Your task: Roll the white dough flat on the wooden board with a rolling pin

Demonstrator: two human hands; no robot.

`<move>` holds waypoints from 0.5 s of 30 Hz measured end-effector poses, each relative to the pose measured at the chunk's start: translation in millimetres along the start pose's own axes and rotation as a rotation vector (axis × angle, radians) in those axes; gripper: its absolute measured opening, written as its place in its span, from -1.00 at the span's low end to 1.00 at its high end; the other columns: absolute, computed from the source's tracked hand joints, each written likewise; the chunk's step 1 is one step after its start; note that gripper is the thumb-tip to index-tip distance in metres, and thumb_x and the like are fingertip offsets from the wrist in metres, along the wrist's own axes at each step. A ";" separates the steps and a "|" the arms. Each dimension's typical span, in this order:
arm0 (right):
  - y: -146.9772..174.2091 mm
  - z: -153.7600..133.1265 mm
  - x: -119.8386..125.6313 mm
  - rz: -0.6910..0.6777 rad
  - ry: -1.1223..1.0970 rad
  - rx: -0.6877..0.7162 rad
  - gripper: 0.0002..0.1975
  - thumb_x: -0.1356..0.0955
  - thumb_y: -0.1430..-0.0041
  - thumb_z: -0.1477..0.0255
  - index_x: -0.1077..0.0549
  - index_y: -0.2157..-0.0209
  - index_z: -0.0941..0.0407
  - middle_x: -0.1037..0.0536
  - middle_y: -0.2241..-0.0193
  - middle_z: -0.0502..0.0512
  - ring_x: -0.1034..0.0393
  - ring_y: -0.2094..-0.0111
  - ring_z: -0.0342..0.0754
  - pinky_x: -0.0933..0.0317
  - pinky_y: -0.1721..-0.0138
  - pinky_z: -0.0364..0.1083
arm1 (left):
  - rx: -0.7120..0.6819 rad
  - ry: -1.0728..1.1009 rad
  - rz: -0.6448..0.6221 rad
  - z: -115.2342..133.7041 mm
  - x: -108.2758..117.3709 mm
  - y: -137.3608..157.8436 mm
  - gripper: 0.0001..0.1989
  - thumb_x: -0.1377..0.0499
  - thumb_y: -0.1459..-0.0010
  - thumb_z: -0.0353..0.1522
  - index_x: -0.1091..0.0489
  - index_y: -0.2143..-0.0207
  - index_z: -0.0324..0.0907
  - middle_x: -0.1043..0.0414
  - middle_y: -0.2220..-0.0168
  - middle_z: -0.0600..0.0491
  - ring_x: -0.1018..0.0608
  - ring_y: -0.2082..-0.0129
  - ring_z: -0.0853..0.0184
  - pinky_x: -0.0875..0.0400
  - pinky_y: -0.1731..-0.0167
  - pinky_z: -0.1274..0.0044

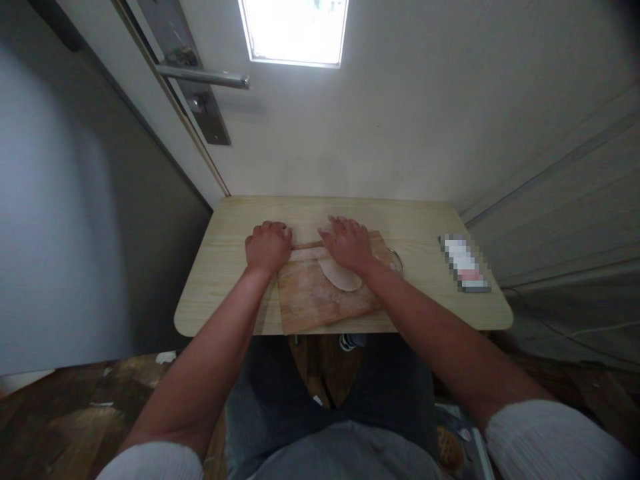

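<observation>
A thin wooden rolling pin [309, 245] lies across the far part of a floured wooden cutting board [310, 303]. My left hand [269, 247] is closed round its left end, at the board's left edge. Over the pin's right part is my right hand [349, 243], fingers bent over it and palm down; its grip is partly hidden. A flat, pale sheet of dough [341, 277] sits on the board below my right hand, partly covered by the hand and wrist. White flour is smeared over the wood and on my fingers.
The board rests on a small light wooden table [225, 293] against a white door with a metal handle [205, 75]. A metal ring [397, 260] is at the board's right edge. A blurred-out phone-like object [464, 263] lies on the right. Below right is a container [465, 440] with a round brown item.
</observation>
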State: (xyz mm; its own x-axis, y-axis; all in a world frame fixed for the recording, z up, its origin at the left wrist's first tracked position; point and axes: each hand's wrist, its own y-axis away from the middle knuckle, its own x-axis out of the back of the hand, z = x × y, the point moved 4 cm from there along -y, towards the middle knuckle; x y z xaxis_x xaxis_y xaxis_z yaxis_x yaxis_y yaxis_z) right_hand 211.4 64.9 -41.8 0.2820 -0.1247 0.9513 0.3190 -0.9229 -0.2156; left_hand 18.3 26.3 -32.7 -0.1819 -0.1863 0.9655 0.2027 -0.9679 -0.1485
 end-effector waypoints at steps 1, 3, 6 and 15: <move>2.9 -0.6 1.0 0.002 0.000 -0.007 -0.37 -0.07 -0.40 0.05 -0.27 -0.27 0.16 -0.34 -0.23 0.31 -0.15 -0.23 0.25 0.06 -0.21 0.26 | -0.005 -0.001 0.000 0.5 0.7 2.6 -0.50 0.18 -0.36 -0.15 -0.47 -0.01 -0.13 -0.46 0.00 -0.17 -0.45 -0.01 -0.01 -0.37 0.07 0.19; 8.9 -2.0 3.1 0.003 0.002 -0.020 -0.36 -0.08 -0.40 0.05 -0.25 -0.28 0.17 -0.33 -0.24 0.31 -0.13 -0.25 0.26 0.08 -0.22 0.28 | -0.006 -0.001 0.001 1.3 1.7 7.9 -0.51 0.17 -0.36 -0.15 -0.47 -0.01 -0.11 -0.46 -0.01 -0.15 -0.45 -0.01 0.00 -0.38 0.07 0.20; 19.0 -3.9 5.8 0.001 0.004 -0.028 -0.36 -0.08 -0.40 0.06 -0.23 -0.29 0.19 -0.31 -0.26 0.30 -0.09 -0.28 0.28 0.12 -0.24 0.30 | -0.002 -0.009 0.009 1.7 2.4 15.6 -0.51 0.16 -0.36 -0.15 -0.48 -0.01 -0.10 -0.47 -0.03 -0.13 -0.45 -0.02 0.01 -0.37 0.05 0.21; 53.4 -10.8 13.9 0.001 0.031 -0.011 -0.34 -0.05 -0.41 0.11 -0.17 -0.31 0.29 -0.21 -0.31 0.36 0.01 -0.34 0.30 0.20 -0.29 0.31 | -0.008 0.000 0.022 3.5 7.0 40.3 -0.52 0.16 -0.36 -0.14 -0.49 0.01 -0.08 -0.47 -0.03 -0.13 -0.43 -0.05 0.00 -0.31 0.01 0.20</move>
State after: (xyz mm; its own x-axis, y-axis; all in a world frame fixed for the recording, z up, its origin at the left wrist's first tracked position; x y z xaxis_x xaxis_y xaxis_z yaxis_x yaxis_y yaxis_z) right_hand 222.6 9.9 -37.7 0.2537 -0.1369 0.9576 0.3086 -0.9267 -0.2142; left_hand 28.5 -13.5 -31.2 -0.1773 -0.2070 0.9621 0.1986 -0.9650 -0.1711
